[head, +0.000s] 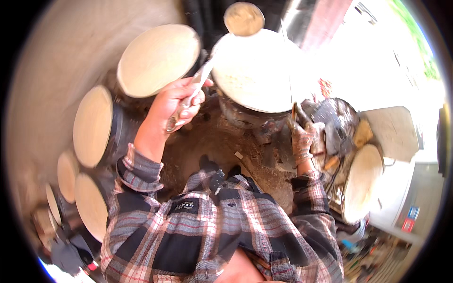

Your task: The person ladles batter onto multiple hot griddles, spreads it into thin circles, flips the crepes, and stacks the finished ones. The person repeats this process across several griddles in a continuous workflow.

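Note:
My left hand (184, 100), bare, is closed around the handle of a long pale utensil (207, 67). The utensil slants up to the right, towards a round tan disc (244, 18); whether the two are joined is unclear. My right hand (302, 136), in a stained glove, grips a thin rod (291, 81) that rises over the right part of a large round pale surface (251, 78). Glare washes out much of that surface, and its material cannot be told. A second round pale top (159, 60) lies left of it, above my left hand.
More round pale tops (92, 125) stand along the left wall, and another (363, 184) at the right. A round container (334, 113) with dark pieces sits beside my right hand. A flat tan board (391, 132) lies beyond it. Brown floor shows between my arms.

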Demonstrator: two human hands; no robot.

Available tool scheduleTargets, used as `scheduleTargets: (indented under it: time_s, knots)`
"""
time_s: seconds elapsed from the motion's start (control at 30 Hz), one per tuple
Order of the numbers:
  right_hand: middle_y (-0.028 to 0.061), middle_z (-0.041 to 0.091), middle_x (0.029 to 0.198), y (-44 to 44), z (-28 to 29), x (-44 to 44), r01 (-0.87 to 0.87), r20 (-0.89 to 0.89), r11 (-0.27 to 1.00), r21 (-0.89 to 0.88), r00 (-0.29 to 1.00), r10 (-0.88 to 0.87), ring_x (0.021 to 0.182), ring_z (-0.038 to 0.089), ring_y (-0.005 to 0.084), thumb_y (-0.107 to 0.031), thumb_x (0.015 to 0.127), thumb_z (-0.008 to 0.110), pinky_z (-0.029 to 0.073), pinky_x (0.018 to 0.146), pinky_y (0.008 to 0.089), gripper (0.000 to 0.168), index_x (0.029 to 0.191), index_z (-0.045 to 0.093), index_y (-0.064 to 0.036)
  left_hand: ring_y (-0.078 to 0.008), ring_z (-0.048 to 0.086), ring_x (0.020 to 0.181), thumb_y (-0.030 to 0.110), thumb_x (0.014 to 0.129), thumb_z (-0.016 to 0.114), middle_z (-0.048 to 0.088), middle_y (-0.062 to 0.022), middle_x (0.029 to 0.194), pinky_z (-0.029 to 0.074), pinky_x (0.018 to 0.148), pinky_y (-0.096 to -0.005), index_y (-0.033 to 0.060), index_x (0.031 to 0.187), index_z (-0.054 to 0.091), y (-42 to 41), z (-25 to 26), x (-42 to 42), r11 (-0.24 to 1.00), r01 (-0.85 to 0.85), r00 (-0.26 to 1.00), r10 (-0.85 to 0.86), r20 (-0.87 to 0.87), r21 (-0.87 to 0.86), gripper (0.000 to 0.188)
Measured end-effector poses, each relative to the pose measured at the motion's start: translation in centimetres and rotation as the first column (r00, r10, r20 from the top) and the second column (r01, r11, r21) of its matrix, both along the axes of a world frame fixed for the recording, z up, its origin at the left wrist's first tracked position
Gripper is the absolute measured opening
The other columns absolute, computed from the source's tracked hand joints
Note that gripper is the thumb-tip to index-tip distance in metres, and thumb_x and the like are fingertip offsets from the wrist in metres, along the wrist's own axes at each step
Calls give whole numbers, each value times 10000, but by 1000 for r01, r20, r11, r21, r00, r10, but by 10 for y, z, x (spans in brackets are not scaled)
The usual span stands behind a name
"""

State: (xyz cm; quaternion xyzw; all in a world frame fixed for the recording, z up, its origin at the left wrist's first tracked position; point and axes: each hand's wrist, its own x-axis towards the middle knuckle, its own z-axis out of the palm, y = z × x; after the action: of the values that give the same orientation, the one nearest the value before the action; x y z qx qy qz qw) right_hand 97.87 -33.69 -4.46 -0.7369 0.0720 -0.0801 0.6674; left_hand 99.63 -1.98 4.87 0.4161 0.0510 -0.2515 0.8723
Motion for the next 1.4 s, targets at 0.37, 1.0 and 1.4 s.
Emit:
scheduleTargets:
  time_s: [0.37,1.0,1.4]
  knots:
    - [60,591,1085,68,-52,-2,-328,-264,910,252,882,391,911,529,119,73,727,570,454,772,222,505,1225,501,22,-21,379,370,128,920,457,467,-22,633,297,271,-152,-73,1101,476,65,-36,-163,883,-443,869,466,-169,153,271]
    - [70,611,811,421,1,-103,-936,-173,197,293,151,973,626,556,103,29,750,586,459,527,236,565,1287,409,16,-82,417,345,60,801,540,600,-138,709,295,281,-207,-82,1083,517,224,-50,-342,479,-825,467,876,-115,299,317]
    - [189,638,958,629,-46,139,-434,-228,132,-891,681,696,879,623,314,-186,650,637,501,756,370,489,1103,582,-10,-112,463,336,66,843,435,591,-143,752,377,282,-178,-111,1200,401,311,-56,-418,59,-992,87,955,-282,-108,400]
